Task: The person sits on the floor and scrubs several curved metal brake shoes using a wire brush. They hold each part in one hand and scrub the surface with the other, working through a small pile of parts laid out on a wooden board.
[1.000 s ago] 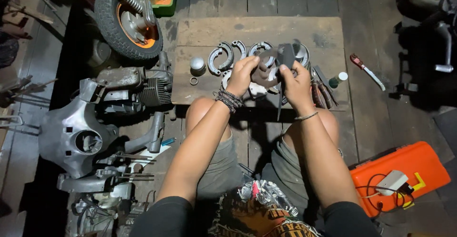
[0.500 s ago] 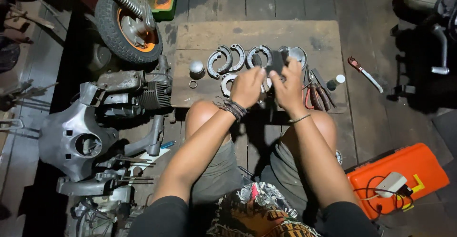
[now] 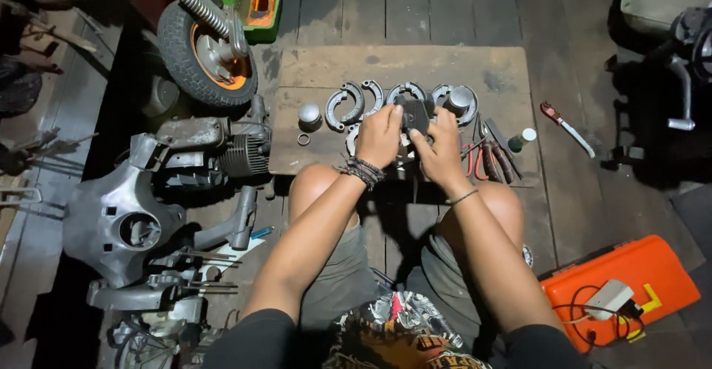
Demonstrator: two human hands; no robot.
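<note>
Dark metal part (image 3: 414, 114) gripped between left hand (image 3: 380, 136) and right hand (image 3: 439, 146), fingers clenched round it above the board (image 3: 400, 63) at frame centre, steadying it.

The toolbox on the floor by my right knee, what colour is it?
Bright orange toolbox, seen clearly in the head view.

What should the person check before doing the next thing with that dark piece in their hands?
1. Left hand on the dark part: ok.
2. Right hand also gripping it: ok.
3. Part held over the wooden board, not the floor: ok.
4. Brake shoes laid out within reach: ok.
5. Pliers beside the right hand: ok.
6. Part's condition: cannot tell, hands cover it.
</note>
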